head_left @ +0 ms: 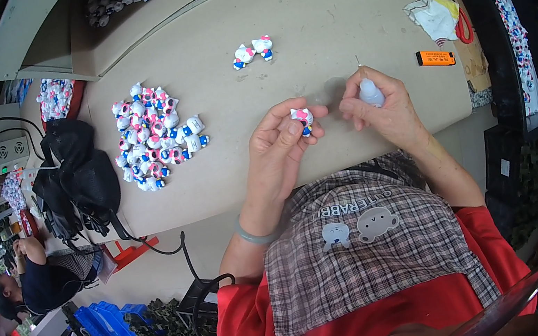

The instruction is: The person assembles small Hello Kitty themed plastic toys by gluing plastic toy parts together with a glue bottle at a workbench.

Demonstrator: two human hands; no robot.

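- We see a small glossy white figurine with pink and blue parts (302, 119) up in our left hand (277, 144), just above the table; thumb and fingertips pinch it and cover part of it.
- Our right hand (392, 110) curls its fingers around a small translucent white squeeze bottle (370, 93), with a thin needle (358, 61) pointing away from us.
- We judge the figurine light, stiff and somewhat slippery, its small raised parts perhaps fragile; we would grip the sides lightly, leaving the front free.
- The bottle looks light and soft-walled, so we would hold it gently and mind the needle.
- Around us on the beige tabletop (215, 183): two similar figurines (253, 52) ahead, a crowded cluster of figurines (150, 136) leftward, an orange-and-black oblong packet (435, 58) rightward.
- Our own left fingers are the nearest obstacle.
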